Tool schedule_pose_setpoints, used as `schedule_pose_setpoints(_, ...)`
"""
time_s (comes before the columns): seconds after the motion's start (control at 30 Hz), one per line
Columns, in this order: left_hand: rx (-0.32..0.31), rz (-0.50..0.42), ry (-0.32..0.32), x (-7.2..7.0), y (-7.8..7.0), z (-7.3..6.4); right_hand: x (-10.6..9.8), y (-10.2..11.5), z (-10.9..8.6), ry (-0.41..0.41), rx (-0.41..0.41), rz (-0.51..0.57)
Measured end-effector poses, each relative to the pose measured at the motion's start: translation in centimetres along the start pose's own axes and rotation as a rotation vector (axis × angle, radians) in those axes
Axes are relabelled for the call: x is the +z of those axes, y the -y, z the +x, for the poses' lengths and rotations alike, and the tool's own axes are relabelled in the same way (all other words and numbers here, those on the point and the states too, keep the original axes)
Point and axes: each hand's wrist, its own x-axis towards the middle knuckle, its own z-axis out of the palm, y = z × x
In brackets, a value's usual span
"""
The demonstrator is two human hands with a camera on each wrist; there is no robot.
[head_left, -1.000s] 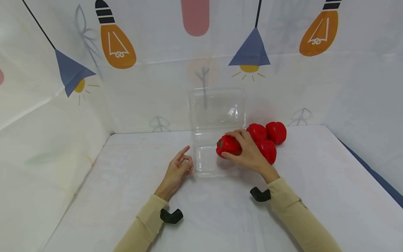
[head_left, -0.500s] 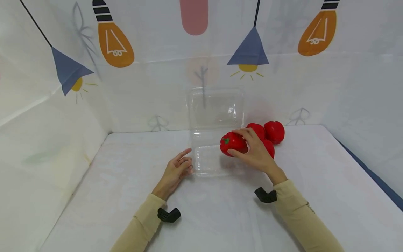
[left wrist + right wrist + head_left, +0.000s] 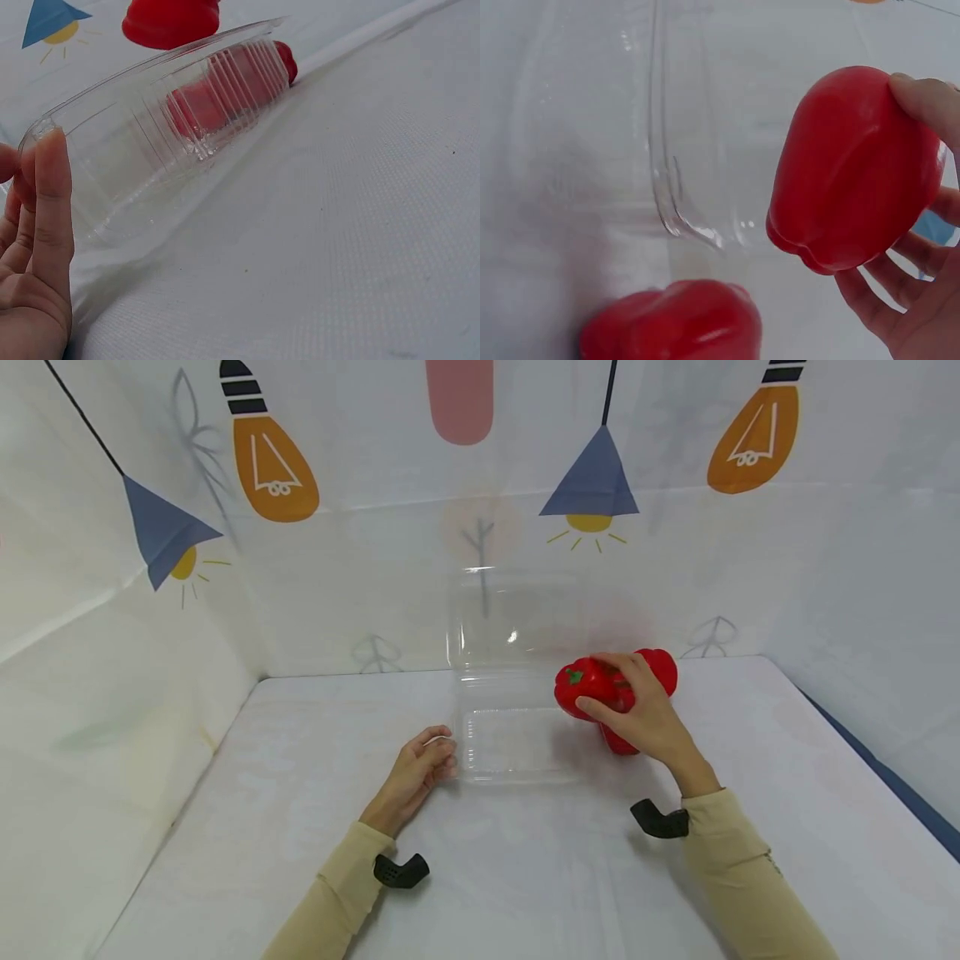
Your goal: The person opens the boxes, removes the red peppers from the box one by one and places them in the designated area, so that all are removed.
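My right hand (image 3: pixel 647 720) grips a red bell pepper (image 3: pixel 576 687) with a green stem, thumb in front and fingers behind. The right wrist view shows this pepper (image 3: pixel 851 176) held off the table, with another red bell pepper (image 3: pixel 679 326) lower down. Several red bell peppers (image 3: pixel 662 667) lie right of the clear plastic container (image 3: pixel 517 778), partly hidden by my right hand and the held pepper. At the container's left edge, my left hand (image 3: pixel 408 777) pinches the rim; the left wrist view shows its fingertips on the clear plastic wall (image 3: pixel 112 165).
The container's clear lid (image 3: pixel 517 618) stands raised against the white printed curtain (image 3: pixel 360 577) behind. A white cloth (image 3: pixel 480 877) covers the table. Black wrist devices (image 3: pixel 401 871) sit on both sleeves.
My right hand has moved right with the bell pepper, from over the container to above the other peppers. My left fingers have curled in at the container's rim. The lid has shifted slightly.
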Motion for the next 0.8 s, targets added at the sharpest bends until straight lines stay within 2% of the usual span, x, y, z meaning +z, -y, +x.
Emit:
schedule_pose_setpoints(0.2, 0.016, 0.006, 0.016, 0.1, -0.2, -0.1, -2.0, -0.4, -0.1, -0.009, 0.040, -0.023)
schedule_pose_setpoints(0.3, 0.017, 0.015, -0.013, 0.1, -0.2, -0.1, -3.5, -1.0, -0.3, -0.019, 0.069, -0.053)
schedule_pose_setpoints(0.4, 0.019, 0.028, -0.060, 0.2, -0.1, 0.0, -5.0, -1.7, -0.4, -0.011, 0.126, -0.062)
schedule_pose_setpoints(0.5, 0.028, 0.045, -0.076, 0.3, -0.1, 0.0, -6.1, -2.3, -0.6, 0.003, 0.186, -0.070)
schedule_pose_setpoints(0.8, 0.040, 0.019, -0.094, 0.4, -0.1, 0.1, -7.6, -3.1, -1.0, 0.014, 0.255, -0.087)
